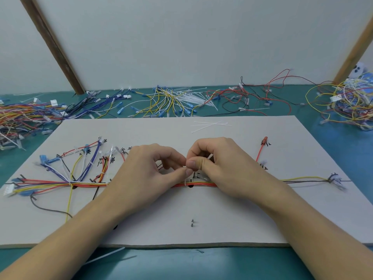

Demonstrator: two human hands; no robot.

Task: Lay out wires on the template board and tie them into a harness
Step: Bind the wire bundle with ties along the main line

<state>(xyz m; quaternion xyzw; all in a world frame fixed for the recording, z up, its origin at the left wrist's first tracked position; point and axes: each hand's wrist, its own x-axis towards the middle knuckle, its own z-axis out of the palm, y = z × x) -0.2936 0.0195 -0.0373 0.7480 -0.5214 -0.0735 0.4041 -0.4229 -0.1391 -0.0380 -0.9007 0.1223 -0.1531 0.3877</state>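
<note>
White rectangular template board point(222, 225): lying flat on teal table point(333, 142). Multicoloured bundle of thin wires point(60, 181): laid left to right across board's middle. Thin white plastic cable tie point(186, 179): looped around bundle at centre. Left hand point(149, 170), right hand point(214, 162): thumb and fingers of each curled, pinching the tie above the bundle

- The left hand point(153, 168) is showing bare, with no glove, ring or watch on it.
- The right hand point(214, 160) is showing bare too, its thumbnail cut short and plain.
- Both forearms are showing bare up to the near edge of the view, with no sleeve reaching them.
</note>
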